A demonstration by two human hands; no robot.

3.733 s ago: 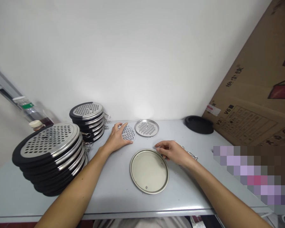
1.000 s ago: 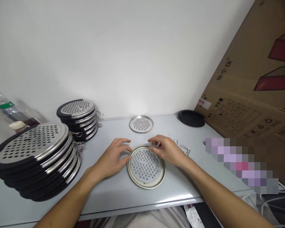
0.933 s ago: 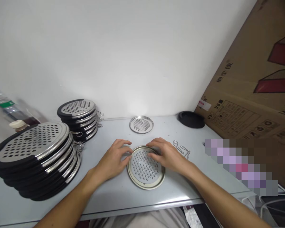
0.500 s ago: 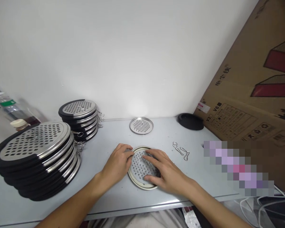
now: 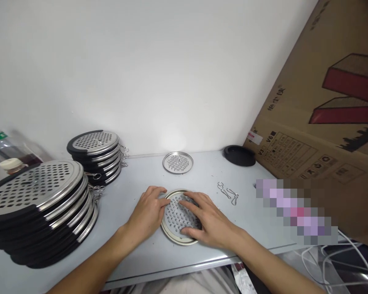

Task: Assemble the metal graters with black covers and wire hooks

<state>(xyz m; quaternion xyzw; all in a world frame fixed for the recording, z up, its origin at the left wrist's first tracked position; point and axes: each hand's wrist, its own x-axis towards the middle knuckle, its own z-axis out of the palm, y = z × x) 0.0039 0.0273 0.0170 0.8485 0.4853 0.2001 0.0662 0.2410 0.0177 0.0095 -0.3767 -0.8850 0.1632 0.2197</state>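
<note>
In front of me lies a round metal grater disc (image 5: 174, 218) with raised holes, set within a pale gold rim, flat on the table. My left hand (image 5: 149, 208) rests at its left edge, index finger and thumb apart, tips touching or very near the rim. Over the right side spreads my right hand (image 5: 207, 220), fingers apart and fingertips on the holed surface, hiding part of it. Behind the disc sits another grater disc (image 5: 178, 163), silver with finer slots. Small wire clips with rings (image 5: 224, 190) lie to the right.
Two stacks of finished-looking graters with black edging, a near one (image 5: 46, 192) and a far one (image 5: 95, 143), stand left. Bottles (image 5: 10, 147) are behind them. A black round piece (image 5: 239, 156) lies near the wall, beside a large cardboard box (image 5: 294, 134). White cables (image 5: 313, 261) hang at right.
The view has shifted slightly, so things on the table appear a little further left. Both hands keep nearly the same place on the grater disc.
</note>
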